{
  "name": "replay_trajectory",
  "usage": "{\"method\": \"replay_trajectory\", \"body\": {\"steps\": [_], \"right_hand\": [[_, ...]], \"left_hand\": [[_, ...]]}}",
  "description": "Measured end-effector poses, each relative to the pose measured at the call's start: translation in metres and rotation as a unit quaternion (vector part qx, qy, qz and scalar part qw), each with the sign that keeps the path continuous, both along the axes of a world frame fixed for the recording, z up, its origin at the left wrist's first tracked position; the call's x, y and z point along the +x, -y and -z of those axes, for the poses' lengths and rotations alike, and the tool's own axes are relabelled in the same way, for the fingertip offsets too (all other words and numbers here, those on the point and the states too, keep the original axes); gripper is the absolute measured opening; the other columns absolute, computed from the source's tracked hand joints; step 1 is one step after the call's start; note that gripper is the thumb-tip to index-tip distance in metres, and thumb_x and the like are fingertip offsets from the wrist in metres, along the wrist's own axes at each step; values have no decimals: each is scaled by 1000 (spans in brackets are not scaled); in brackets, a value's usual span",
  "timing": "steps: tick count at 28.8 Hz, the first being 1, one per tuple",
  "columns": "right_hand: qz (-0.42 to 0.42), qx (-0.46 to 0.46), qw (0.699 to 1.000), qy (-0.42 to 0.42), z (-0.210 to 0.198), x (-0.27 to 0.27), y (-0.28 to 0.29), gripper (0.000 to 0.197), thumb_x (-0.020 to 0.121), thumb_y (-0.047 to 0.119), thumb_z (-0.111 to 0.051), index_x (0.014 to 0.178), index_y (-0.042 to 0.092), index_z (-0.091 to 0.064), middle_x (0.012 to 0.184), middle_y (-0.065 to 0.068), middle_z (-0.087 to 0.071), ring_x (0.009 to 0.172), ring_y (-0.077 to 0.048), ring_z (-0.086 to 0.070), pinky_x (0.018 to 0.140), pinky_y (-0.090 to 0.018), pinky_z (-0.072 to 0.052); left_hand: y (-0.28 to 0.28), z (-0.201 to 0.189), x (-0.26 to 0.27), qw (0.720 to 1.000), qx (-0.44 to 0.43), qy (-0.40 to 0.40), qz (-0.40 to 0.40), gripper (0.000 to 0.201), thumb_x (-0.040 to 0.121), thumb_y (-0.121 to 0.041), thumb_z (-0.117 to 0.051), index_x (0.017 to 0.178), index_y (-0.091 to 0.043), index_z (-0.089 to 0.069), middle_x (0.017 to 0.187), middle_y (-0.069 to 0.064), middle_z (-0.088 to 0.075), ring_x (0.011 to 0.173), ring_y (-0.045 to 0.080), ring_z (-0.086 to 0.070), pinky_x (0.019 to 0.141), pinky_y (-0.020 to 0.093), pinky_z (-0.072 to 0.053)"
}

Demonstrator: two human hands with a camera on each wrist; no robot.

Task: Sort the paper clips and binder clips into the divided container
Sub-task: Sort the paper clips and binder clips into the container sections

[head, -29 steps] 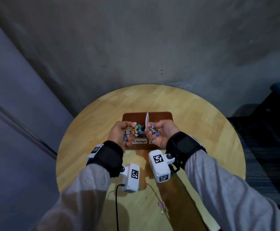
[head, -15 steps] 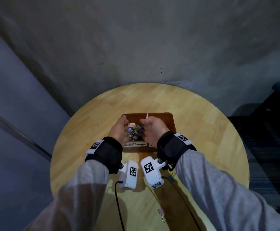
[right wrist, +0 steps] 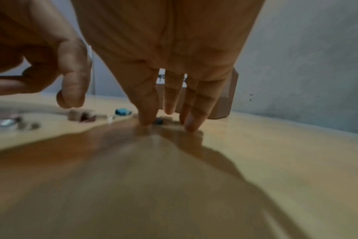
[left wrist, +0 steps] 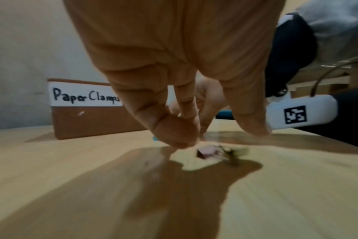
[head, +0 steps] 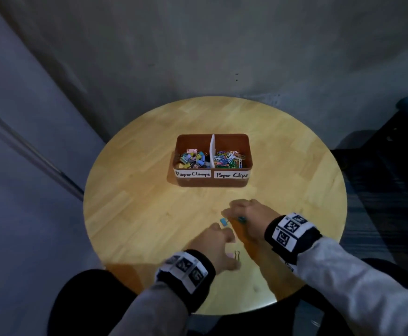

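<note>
- Head view only: brown divided container (head: 213,181) standing mid-table (head: 135,190), well apart from both hands; binder clips (head: 193,159) piled in left compartment labelled "Paper Clamps", paper clips (head: 229,158) in right compartment labelled "Paper Clips", white divider (head: 212,151) between.
- Same view: light blue binder clip (head: 223,221) lying on bare wood between the hands; pink binder clip (head: 236,255) just beside left hand (head: 216,248).
- Left wrist view only: fingers (left wrist: 174,129) curled downward, tips just above the wood, pink clip (left wrist: 206,152) beside them, untouched; nothing gripped, narrow gap between thumb and fingers.
- Right wrist view only: right hand (right wrist: 165,64) with fingers (right wrist: 147,113) extended, tips on the tabletop to either side of a small dark teal clip (right wrist: 159,121); not lifted, grasp not closed.
- Hard to make out: teal clip mostly hidden under right hand (head: 249,219) in head view; motion blur over both hands; contact with teal clip cannot be told.
- Cut off: "Paper Clips" label nearly hidden behind fingers in right wrist view.
</note>
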State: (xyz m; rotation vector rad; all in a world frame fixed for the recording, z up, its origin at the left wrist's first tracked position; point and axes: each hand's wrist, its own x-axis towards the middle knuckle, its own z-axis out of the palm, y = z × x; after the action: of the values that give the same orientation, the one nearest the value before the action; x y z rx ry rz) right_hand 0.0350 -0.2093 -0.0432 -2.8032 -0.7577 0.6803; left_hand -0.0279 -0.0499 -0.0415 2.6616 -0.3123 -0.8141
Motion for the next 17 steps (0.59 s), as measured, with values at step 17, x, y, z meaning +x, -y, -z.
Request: {"method": "replay_trajectory", "body": {"steps": [17], "right_hand": [[148, 28, 989, 2, 15, -26, 13, 15, 80, 4, -49, 83, 19, -50, 87, -3, -55, 81, -23, -54, 69, -28, -42]], "left_hand": [[15, 13, -23, 996, 30, 35, -77, 42, 80, -36, -63, 117, -20, -50, 116, 3, -39, 101, 25, -53, 83, 39, -52]]}}
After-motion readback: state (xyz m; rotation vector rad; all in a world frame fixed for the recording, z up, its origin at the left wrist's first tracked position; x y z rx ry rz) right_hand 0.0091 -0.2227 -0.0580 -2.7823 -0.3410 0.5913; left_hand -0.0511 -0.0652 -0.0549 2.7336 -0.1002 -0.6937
